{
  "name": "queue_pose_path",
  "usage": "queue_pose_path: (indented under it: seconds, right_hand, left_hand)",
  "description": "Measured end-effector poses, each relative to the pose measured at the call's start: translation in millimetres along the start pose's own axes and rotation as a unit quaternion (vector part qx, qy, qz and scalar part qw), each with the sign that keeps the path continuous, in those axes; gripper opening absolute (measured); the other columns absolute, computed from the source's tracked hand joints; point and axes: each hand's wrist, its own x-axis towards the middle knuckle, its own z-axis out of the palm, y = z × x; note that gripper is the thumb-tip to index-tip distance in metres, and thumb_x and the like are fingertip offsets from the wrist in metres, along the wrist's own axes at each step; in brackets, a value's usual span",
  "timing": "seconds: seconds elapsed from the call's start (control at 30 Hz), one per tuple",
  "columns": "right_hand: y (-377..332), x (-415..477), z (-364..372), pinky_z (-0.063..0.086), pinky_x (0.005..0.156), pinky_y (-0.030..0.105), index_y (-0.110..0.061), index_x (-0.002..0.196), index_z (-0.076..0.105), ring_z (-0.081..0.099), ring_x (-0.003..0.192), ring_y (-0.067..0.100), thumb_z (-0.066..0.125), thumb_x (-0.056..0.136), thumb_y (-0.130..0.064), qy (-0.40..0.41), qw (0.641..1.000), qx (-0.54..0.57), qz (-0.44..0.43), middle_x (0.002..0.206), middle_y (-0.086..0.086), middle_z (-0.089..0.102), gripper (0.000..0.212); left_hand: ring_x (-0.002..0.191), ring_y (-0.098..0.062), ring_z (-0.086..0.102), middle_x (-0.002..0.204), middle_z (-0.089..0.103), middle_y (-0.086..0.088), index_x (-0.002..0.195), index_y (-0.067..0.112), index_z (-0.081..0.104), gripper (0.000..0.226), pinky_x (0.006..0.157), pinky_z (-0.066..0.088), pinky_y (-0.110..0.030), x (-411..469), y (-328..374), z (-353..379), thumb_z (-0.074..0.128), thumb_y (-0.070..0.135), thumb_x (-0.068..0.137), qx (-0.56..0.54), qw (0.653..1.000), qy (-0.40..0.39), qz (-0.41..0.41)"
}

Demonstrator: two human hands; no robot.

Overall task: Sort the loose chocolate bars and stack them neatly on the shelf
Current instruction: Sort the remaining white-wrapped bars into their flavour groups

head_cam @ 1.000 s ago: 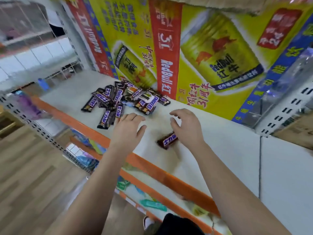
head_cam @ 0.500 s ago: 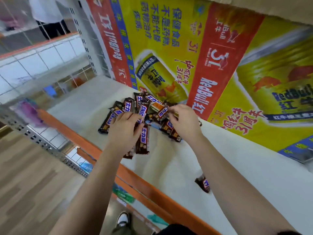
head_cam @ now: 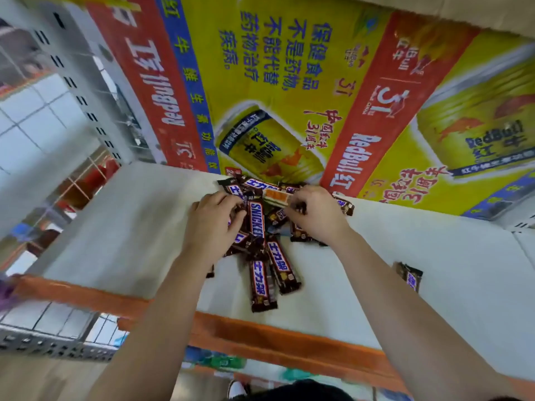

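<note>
Now we find left hand (head_cam: 211, 227) and right hand (head_cam: 318, 218) returned to the Snickers pile (head_cam: 260, 256) at the shelf's (head_cam: 130, 227) rear edge. Grips curled, contents unclear. Lone Snickers bar (head_cam: 409, 275) set aside.

Bar pile (head_cam: 260, 250) lies on shelf (head_cam: 130, 227) before poster (head_cam: 275, 82), lone bar (head_cam: 409, 276) right.

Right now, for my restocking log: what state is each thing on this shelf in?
Snickers pile: jumbled, overlapping, unsorted.
Lone Snickers bar: lying flat, apart, right of the pile.
Left hand: fingers curled into the pile; grip unclear.
Right hand: fingers curled into the pile; grip unclear.
</note>
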Motion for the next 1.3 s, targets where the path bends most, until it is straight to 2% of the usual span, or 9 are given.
queue_pose_path:
  seconds: [0.13, 0.33, 0.5, 0.67, 0.8, 0.93, 1.07, 1.13, 1.3]
  right_hand:
    - [0.1, 3.2, 10.6, 0.045, 0.087, 0.039, -0.017, 0.105, 0.065, 0.052, 0.102, 0.029, 0.068, 0.078, -0.033, -0.011, 0.997, -0.056, 0.057, 0.104, 0.007, 0.062, 0.032]
    - [-2.9, 14.7, 9.1, 0.044, 0.089, 0.038, -0.014, 0.119, 0.060, 0.054, 0.105, 0.031, 0.070, 0.076, -0.039, -0.051, 0.992, -0.098, 0.066, 0.111, 0.009, 0.063, 0.050]
    - [-0.2, 11.8, 4.5, 0.045, 0.079, 0.037, -0.019, 0.113, 0.065, 0.053, 0.096, 0.030, 0.062, 0.083, -0.037, -0.080, 0.992, -0.096, 0.029, 0.099, 0.010, 0.061, 0.035]
    - [-1.5, 7.3, -7.7, 0.040, 0.058, 0.033, -0.008, 0.092, 0.064, 0.058, 0.079, 0.031, 0.046, 0.093, -0.020, -0.043, 0.996, -0.068, 0.029, 0.079, 0.007, 0.059, 0.022]
    - [5.5, -1.8, -23.2, 0.049, 0.065, 0.037, -0.016, 0.111, 0.062, 0.061, 0.086, 0.032, 0.051, 0.093, -0.023, -0.038, 0.996, -0.069, 0.050, 0.096, 0.008, 0.067, 0.023]
    - [17.3, -13.8, -30.3, 0.049, 0.066, 0.038, -0.020, 0.105, 0.063, 0.060, 0.087, 0.028, 0.057, 0.090, -0.025, -0.029, 0.996, -0.050, 0.073, 0.095, 0.005, 0.068, 0.017]
    - [31.1, -27.1, -37.6, 0.037, 0.064, 0.030, -0.021, 0.106, 0.064, 0.059, 0.090, 0.026, 0.057, 0.091, -0.025, -0.006, 0.993, 0.004, 0.117, 0.098, 0.002, 0.068, 0.017]
    - [35.9, -34.0, -42.6, 0.037, 0.067, 0.031, -0.018, 0.108, 0.065, 0.058, 0.093, 0.025, 0.056, 0.092, -0.023, -0.004, 0.992, 0.021, 0.126, 0.101, 0.004, 0.068, 0.019]
    - [44.6, -51.0, -53.2, 0.042, 0.072, 0.032, -0.014, 0.109, 0.065, 0.059, 0.090, 0.024, 0.049, 0.096, -0.018, 0.014, 0.987, 0.075, 0.140, 0.094, 0.005, 0.067, 0.021]
  left_hand:
    - [0.096, -0.024, 0.059, 0.105, 0.064, 0.000, 0.106, 0.019, 0.063, 0.024, 0.078, 0.048, -0.042, 4.8, -14.5, 1.2, 0.050, 0.031, 0.091, -0.012, 1.000, -0.008, 0.022]
    - [0.095, -0.024, 0.059, 0.104, 0.065, -0.001, 0.107, 0.019, 0.063, 0.021, 0.079, 0.047, -0.041, 6.0, -37.5, -5.5, 0.051, 0.027, 0.092, -0.025, 1.000, 0.017, -0.007]
    - [0.095, -0.025, 0.059, 0.104, 0.065, -0.003, 0.107, 0.016, 0.062, 0.021, 0.078, 0.046, -0.040, 8.9, -41.2, -5.6, 0.051, 0.026, 0.093, -0.026, 0.999, 0.026, -0.008]
    - [0.099, -0.024, 0.058, 0.107, 0.064, -0.003, 0.110, 0.017, 0.061, 0.024, 0.082, 0.046, -0.041, 13.9, -26.1, -1.1, 0.051, 0.028, 0.092, -0.039, 0.999, 0.014, 0.013]
    - [0.100, -0.022, 0.057, 0.108, 0.063, 0.000, 0.110, 0.018, 0.063, 0.022, 0.084, 0.046, -0.040, 19.1, -7.0, 4.2, 0.054, 0.028, 0.091, -0.061, 0.997, 0.015, 0.038]
    - [0.091, -0.019, 0.058, 0.097, 0.064, 0.002, 0.098, 0.017, 0.068, 0.014, 0.081, 0.048, -0.039, 23.0, 17.5, 12.1, 0.060, 0.019, 0.087, -0.082, 0.993, -0.005, 0.087]
    - [0.094, -0.018, 0.058, 0.097, 0.067, 0.003, 0.095, 0.020, 0.070, 0.013, 0.086, 0.045, -0.038, 26.3, 45.2, 23.9, 0.060, 0.019, 0.086, -0.073, 0.984, -0.079, 0.144]
    - [0.097, -0.020, 0.057, 0.099, 0.067, 0.002, 0.098, 0.019, 0.070, 0.015, 0.089, 0.044, -0.038, 28.5, 55.9, 30.3, 0.059, 0.020, 0.087, -0.059, 0.977, -0.113, 0.169]
    - [0.098, -0.020, 0.051, 0.101, 0.067, 0.004, 0.100, 0.022, 0.066, 0.015, 0.082, 0.044, -0.037, 33.3, 65.9, 38.0, 0.055, 0.027, 0.090, -0.051, 0.980, -0.110, 0.157]
